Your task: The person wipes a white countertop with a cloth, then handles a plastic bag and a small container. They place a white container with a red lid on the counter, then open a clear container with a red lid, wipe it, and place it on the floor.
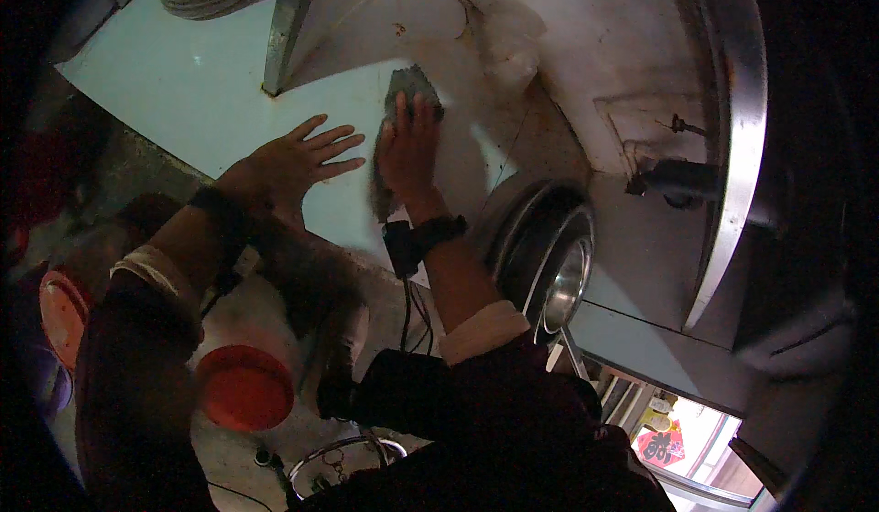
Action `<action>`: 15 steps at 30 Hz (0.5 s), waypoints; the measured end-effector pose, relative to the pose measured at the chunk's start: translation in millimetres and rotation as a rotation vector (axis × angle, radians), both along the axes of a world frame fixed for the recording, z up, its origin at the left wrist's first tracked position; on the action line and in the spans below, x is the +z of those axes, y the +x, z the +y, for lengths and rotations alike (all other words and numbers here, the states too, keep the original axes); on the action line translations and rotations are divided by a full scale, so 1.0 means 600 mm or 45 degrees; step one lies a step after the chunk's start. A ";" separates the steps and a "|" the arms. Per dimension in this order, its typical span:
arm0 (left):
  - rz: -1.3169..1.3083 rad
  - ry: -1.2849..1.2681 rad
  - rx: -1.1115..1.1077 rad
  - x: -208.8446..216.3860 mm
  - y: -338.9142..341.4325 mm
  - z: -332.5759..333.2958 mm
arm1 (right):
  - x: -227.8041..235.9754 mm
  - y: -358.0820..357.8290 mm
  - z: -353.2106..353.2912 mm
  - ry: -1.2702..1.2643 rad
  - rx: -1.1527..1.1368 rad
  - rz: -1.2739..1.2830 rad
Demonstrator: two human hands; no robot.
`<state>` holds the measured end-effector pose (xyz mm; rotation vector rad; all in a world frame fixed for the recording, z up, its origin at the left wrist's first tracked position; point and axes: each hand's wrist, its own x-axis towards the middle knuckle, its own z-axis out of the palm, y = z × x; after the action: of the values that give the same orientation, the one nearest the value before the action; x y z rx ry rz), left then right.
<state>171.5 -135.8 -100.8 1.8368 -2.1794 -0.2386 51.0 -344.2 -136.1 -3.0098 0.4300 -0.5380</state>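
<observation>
Our left hand (pixel 307 157) has its fingers spread wide over the white counter (pixel 211 72), while our right hand (pixel 412 150) lies flat on this dark grey cloth (pixel 417 76), just right of it. Round bowls (pixel 545 260) sit farther right.

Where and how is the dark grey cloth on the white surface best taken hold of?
Probably by the far edge of the dark grey cloth, coming from above and the near side with the right hand: the cloth lies low on the white surface, and that edge sticks out past the fingertips, so they could curl over it.
</observation>
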 end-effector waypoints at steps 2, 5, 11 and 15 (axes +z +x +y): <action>0.068 -0.004 -0.021 -0.001 0.007 0.008 | 0.000 0.022 -0.028 0.034 0.045 -0.054; 0.103 -0.037 -0.011 -0.005 0.009 0.012 | -0.005 0.071 -0.080 -0.171 0.063 -0.100; 0.100 -0.065 -0.006 -0.014 0.012 0.011 | -0.010 0.146 -0.161 -0.533 0.333 -0.441; 0.042 -0.034 -0.009 -0.017 0.012 0.009 | 0.020 0.118 -0.230 0.104 -0.181 -0.448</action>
<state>178.7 -130.2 -111.0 1.7981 -2.1569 -0.2386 122.1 -482.3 -123.9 -2.7393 0.6222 -1.0107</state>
